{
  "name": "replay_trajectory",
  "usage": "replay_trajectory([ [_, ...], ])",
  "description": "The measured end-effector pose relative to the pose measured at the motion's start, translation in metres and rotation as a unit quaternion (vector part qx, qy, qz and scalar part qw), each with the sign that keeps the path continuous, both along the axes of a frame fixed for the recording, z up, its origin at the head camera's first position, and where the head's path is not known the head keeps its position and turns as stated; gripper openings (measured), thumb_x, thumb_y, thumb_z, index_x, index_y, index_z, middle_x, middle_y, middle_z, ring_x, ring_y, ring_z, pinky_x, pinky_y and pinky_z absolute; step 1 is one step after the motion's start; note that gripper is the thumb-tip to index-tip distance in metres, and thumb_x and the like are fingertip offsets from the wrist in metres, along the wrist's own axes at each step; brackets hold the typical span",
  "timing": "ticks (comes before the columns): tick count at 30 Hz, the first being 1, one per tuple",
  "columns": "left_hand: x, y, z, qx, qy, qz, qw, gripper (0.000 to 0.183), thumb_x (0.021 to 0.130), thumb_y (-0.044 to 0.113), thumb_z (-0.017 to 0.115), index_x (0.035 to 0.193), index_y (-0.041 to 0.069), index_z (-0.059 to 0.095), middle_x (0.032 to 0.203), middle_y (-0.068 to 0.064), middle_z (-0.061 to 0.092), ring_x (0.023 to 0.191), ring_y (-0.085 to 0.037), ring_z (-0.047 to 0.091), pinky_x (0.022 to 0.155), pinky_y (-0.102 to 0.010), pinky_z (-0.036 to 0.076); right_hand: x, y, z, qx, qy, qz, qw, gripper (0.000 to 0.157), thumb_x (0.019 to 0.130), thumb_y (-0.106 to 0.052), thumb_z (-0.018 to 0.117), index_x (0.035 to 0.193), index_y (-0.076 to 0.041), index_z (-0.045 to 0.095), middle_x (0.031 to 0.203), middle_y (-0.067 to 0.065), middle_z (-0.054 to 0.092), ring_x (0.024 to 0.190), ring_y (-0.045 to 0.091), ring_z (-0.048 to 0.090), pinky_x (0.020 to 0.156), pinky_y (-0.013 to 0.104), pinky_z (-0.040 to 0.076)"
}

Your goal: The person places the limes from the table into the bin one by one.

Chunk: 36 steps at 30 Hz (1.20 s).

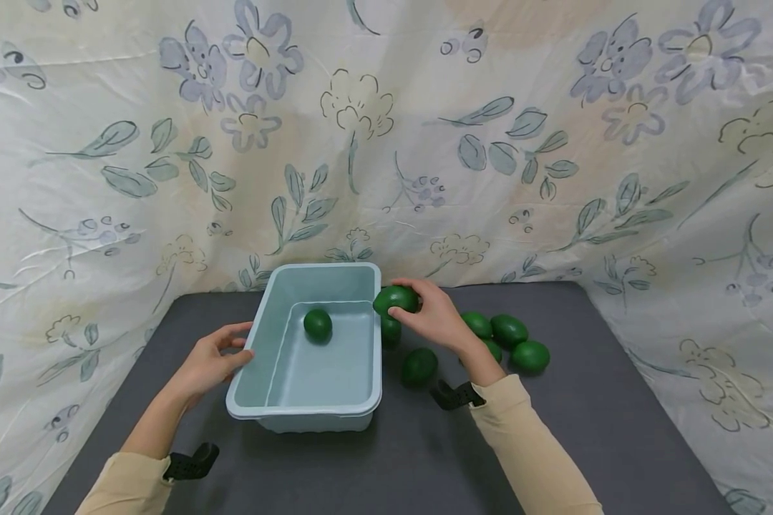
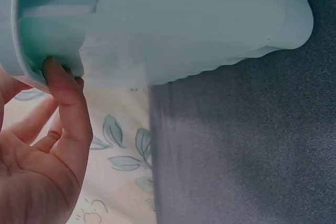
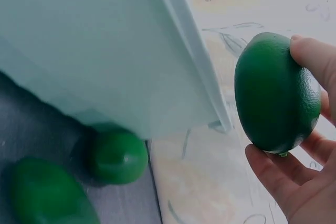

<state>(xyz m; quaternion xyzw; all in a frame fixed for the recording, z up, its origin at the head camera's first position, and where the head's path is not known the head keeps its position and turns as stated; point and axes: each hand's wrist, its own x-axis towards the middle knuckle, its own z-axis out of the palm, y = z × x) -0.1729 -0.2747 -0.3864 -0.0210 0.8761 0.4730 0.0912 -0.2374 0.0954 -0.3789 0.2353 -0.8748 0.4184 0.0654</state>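
Right grip [image 1: 433,315] around avocado [image 1: 396,299]

One green fruit [image 1: 492,348], right of centre in the head view, is mostly hidden behind the right wrist [image 1: 473,357].

right hand [image 3: 294,166] grips avocado [image 3: 275,93]; beside tub [image 3: 105,45] rim

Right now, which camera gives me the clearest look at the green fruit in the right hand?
The right wrist view: the held green fruit fills the frame, with fingers curled round it. The head view shows it small at the tub's right rim, partly covered by the right hand. The left wrist view misses it.
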Motion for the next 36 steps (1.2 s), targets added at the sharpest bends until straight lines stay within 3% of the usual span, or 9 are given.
replay_trajectory([
  [19, -0.001, 0.000, 0.000, -0.003, 0.005, 0.001, 1.0000, 0.061, 0.089, 0.014, 0.059, 0.142, 0.007, 0.031, 0.121, -0.025, 0.048, 0.081, -0.021, 0.060, 0.062, -0.034, 0.053, -0.017, -0.043, 0.016, -0.004, 0.016, 0.060, 0.998, 0.047, 0.085, -0.028, 0.066, 0.127, -0.012, 0.053, 0.125, 0.006, 0.053, 0.107, 0.020, 0.052, 0.082, 0.037, 0.046],
  [36, -0.002, 0.000, 0.000, 0.021, 0.003, 0.000, 0.9998, 0.061, 0.089, 0.011, 0.059, 0.142, 0.005, 0.030, 0.121, -0.026, 0.047, 0.083, -0.021, 0.063, 0.062, -0.036, 0.054, -0.019, -0.076, 0.018, 0.005, -0.004, 0.087, 0.996, 0.047, 0.085, -0.028, 0.066, 0.128, -0.015, 0.052, 0.128, 0.004, 0.051, 0.100, 0.016, 0.053, 0.076, 0.028, 0.046],
])
